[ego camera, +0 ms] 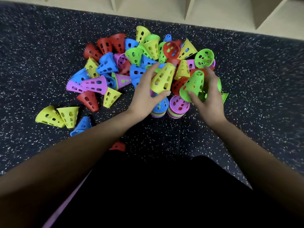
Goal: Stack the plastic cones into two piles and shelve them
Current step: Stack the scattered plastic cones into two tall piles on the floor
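- Yellow plastic pierced with holes: the yellow cone point(162, 79) is gripped by the left hand point(144, 96), thumb on its wide near rim and fingers curled round the far side, with the narrow tip pointing far.
- The right hand point(212, 99) grips a green cone point(192, 86) the same way, thumb at the rim. More green shows behind this hand; I cannot tell whether that is a second held cone.
- Just beneath the hands two short piles stand side by side on the floor point(263, 79): a blue-topped pile point(160, 107) on the left and a purple-topped pile point(178, 106) on the right.
- The step in hand looks like seating each held cone on its pile. To do it well, I would turn the wide mouth down, centre it over the pile's tip and lower it straight. A tilted cone is likely to jam or tip the pile.
- Beyond and to the left lies the loose heap point(115, 66) of red, blue, purple, green and yellow cones, most of them on their sides, so much of the work remains.
- A few strays lie near left, among them a yellow pair point(56, 116).
- The pale shelf point(213, 10) runs along the far edge.
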